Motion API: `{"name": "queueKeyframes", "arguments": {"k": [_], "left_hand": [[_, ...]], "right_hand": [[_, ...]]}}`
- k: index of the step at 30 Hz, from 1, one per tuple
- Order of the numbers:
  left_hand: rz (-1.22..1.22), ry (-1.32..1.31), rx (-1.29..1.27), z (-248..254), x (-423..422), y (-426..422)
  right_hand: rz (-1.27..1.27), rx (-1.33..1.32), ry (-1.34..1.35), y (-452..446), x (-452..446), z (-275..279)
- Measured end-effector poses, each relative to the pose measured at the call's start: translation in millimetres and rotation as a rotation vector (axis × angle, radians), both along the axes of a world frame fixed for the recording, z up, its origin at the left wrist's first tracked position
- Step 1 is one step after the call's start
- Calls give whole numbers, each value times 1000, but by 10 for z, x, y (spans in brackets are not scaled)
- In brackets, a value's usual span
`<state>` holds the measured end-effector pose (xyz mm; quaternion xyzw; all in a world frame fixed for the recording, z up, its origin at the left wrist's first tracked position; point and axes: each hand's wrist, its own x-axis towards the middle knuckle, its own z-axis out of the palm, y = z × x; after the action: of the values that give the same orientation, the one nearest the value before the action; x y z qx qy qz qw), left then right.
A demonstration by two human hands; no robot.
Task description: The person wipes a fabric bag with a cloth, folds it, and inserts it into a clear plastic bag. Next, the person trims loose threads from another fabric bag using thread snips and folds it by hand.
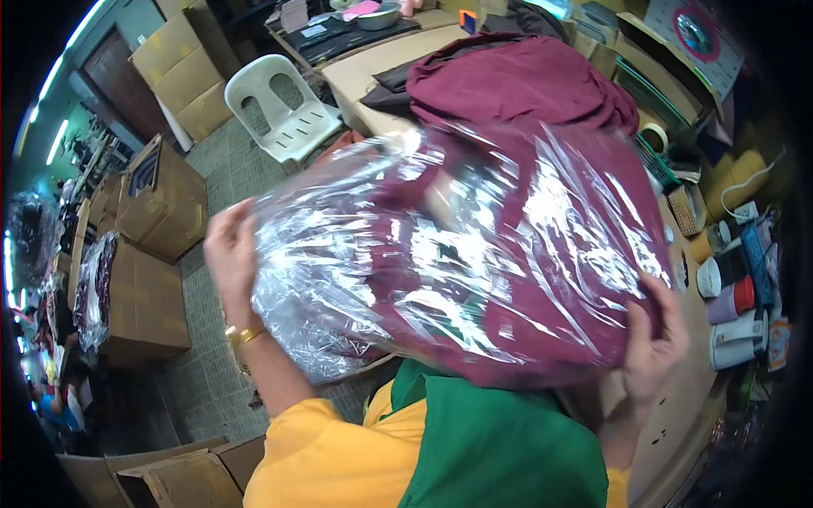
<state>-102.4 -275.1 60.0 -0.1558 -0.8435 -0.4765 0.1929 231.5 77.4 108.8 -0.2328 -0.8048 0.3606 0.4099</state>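
A maroon garment in a clear plastic bag (542,254) spans the space between my two hands, with glare across the plastic. My left hand (233,250) grips the bag's left end, where the plastic is crumpled and mostly unfilled. At the right end, my right hand (656,339) pinches the bag's lower corner, the thumb on top. Folds of the garment fill the middle and right of the bag. Behind it, a pile of maroon fabric (517,85) lies on the table (373,63) over some dark cloth.
A white plastic chair (275,106) stands beyond the table's left side. Cardboard boxes (144,296) line the floor at left. Along the table's right edge are a white cup (710,277), a red-and-pink container (730,298), a white holder (737,341) and a tape roll (652,140).
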Motion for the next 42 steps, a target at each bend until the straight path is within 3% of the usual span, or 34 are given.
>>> {"name": "queueKeyframes", "arguments": {"k": [2,4,6,9,11,14,17,19,22,24,26,28,30,32,35,36,37,39,40,42], "left_hand": [[456,238,-594,93,155,-569],[671,116,-568,207,442,-527],[562,-35,-731,-131,450,-552],[457,-323,-945,-1162,206,-384],[446,-346,-896,-2016,71,-446],[444,-383,-912,-2478,-84,-447],[400,-418,-890,-2742,-202,-487],[332,-520,-930,-2734,-283,-523],[282,-636,-972,-2168,-423,-353],[299,-213,-851,-1642,-337,-138],[74,-286,-768,-1315,-266,269],[-47,-260,-838,-1612,-398,594],[-74,-244,-911,-2093,-691,811],[-67,-187,-943,-2475,-891,942],[-124,-357,-1056,-2023,-890,1039],[-128,-435,-1143,-1827,-879,1051],[-124,-336,-1087,-1686,-898,1056],[-210,-99,-821,-1472,-971,1144],[-286,22,-610,-1344,-959,1251],[-515,188,-304,-815,-777,1615]], "right_hand": [[239,248,-16,-145,-704,19],[467,195,-53,-291,-1379,-146],[550,211,4,-427,-1979,-650],[569,257,-376,-509,-2534,-1557],[544,368,-611,-662,-2615,-1860],[773,693,-779,-981,-2341,-1908],[862,622,-869,-1042,-2226,-2389],[806,645,-868,-990,-2301,-2661],[700,664,-835,-947,-2331,-2570],[835,438,-944,-990,-2155,-2022],[965,372,-1125,-1011,-1975,-1807],[1044,275,-1309,-1072,-1902,-1906],[1086,216,-1271,-1135,-1856,-2317],[1158,115,-1238,-1136,-1947,-2364],[1092,155,-1204,-934,-1896,-1999],[1297,-27,-1005,-745,-1804,-1892],[1476,-198,-779,-530,-1668,-1760],[1324,-624,-614,22,-1318,-1224],[999,-833,-476,320,-1039,-1130],[243,-802,-246,1018,-623,-1065]]}}
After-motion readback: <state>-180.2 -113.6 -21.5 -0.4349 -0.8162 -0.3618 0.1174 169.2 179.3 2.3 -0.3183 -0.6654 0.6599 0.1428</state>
